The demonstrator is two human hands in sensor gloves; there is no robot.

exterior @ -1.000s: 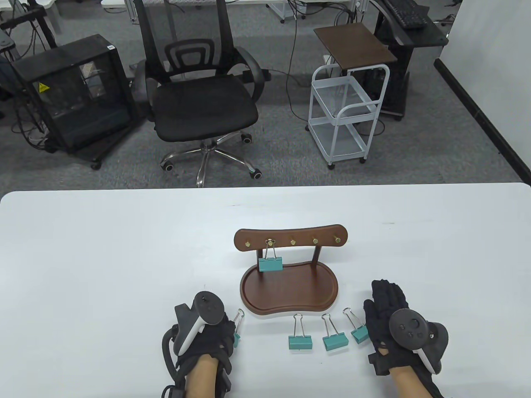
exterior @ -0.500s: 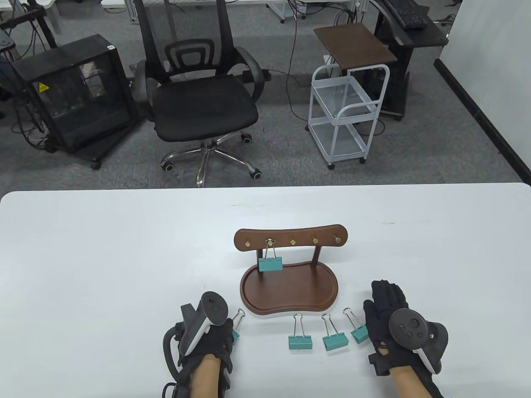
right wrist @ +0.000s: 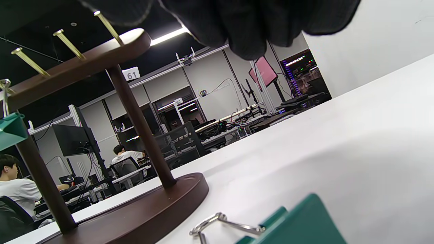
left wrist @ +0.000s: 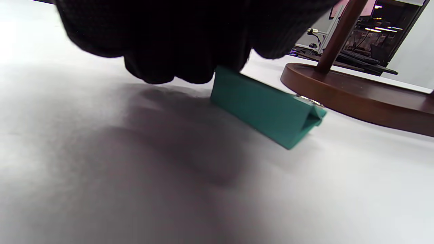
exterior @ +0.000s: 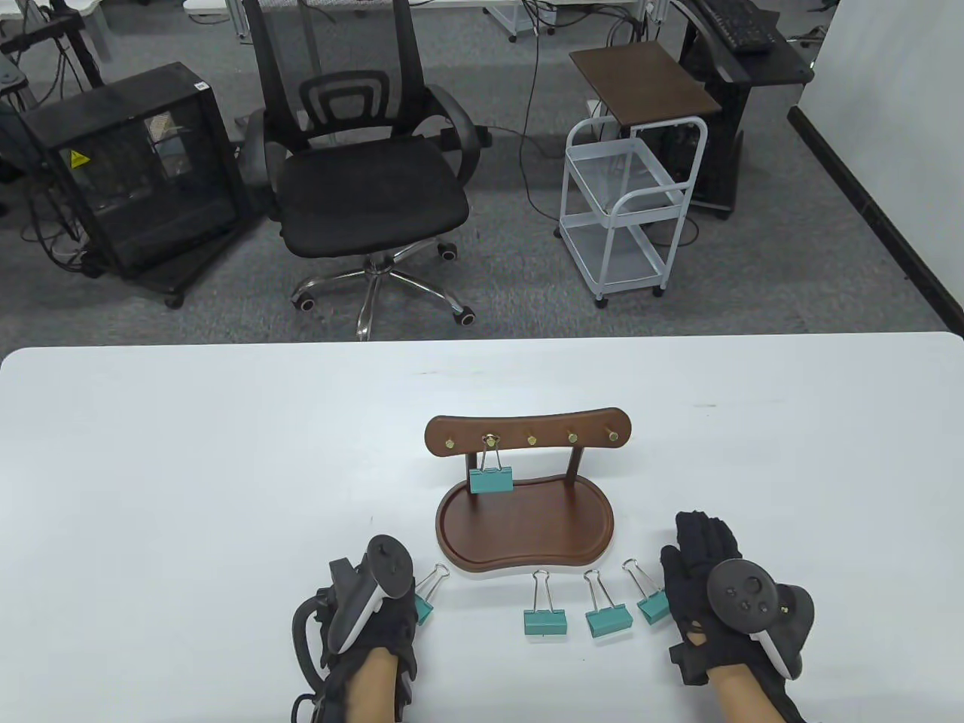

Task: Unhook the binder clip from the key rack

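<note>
The left hand (exterior: 369, 614) rests at the table's (exterior: 188, 467) near edge, fingertips (left wrist: 176, 67) touching the end of a teal clip (exterior: 423, 602) lying flat; whether it pinches it I cannot tell. The right hand (exterior: 708, 580) lies flat, fingers together, at 4 o'clock from the key rack (exterior: 527, 482), just beside another loose clip (exterior: 652, 602). Two more loose clips (exterior: 545, 619) lie at 6 o'clock of the rack's tray. One binder clip (exterior: 491, 474) hangs from the second peg from the left, at 11 o'clock of the tray. Judging by this, four are off and one remains to unhook.
</note>
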